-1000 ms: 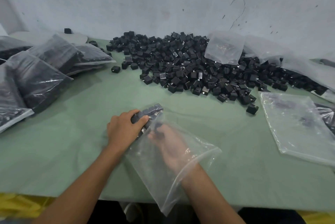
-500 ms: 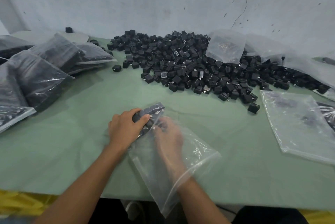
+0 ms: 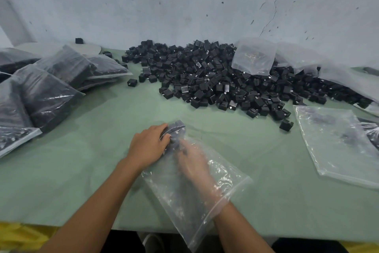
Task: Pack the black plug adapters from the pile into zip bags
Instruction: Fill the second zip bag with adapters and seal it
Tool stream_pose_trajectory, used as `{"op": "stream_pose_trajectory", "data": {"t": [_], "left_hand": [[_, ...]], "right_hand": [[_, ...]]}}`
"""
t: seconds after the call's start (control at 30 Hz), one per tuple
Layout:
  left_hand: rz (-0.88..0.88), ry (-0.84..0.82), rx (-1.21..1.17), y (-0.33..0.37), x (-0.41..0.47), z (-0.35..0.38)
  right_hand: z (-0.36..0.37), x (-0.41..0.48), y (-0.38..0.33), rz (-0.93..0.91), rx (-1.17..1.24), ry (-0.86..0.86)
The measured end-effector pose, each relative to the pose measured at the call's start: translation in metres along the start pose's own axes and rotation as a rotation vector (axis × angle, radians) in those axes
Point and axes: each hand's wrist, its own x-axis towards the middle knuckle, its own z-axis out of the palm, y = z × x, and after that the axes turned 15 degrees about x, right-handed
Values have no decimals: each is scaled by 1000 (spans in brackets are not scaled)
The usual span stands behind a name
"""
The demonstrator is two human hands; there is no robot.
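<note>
On the bench (image 3: pixel 82 170), the left hand (image 3: pixel 148 146) grips the far end of the zip bag (image 3: pixel 184 201) around the plug adapters (image 3: pixel 176 126) inside; the right hand (image 3: pixel 192 162) reaches inside the bag toward them, its grasp too blurred to tell; the pile (image 3: pixel 215 80) lies well beyond both hands

Matt black plastic plug adapters (image 3: pixel 215 80); glossy, crinkled clear plastic zip bag (image 3: pixel 196 197); smooth matt green table (image 3: pixel 82 170)

right hand (image 3: pixel 192 162) inside zip bag (image 3: pixel 196 213), left hand (image 3: pixel 148 147) gripping adapters (image 3: pixel 176 126)
</note>
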Motion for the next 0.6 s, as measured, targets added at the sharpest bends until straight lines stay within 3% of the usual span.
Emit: {"op": "stream_pose_trajectory", "data": {"t": [0.13, 0.23, 0.33, 0.43, 0.5, 0.6], "left_hand": [[-112, -69, -104, 5, 7, -3], [-116, -23, -7, 11, 4, -1], [-113, -6, 16, 12, 4, 1], [-97, 13, 15, 10, 4, 2], [-95, 30, 19, 9, 5, 3], [-94, 54, 24, 8, 6, 5]], "right_hand": [[1, 8, 2, 49, -30, -37], [7, 14, 12, -15, -160, -25], [8, 3, 20, -104, -24, 20], [-6, -32, 27, -18, 327, -114], [-31, -64, 28, -16, 244, -272], [-86, -106, 8, 133, 186, -518]]}}
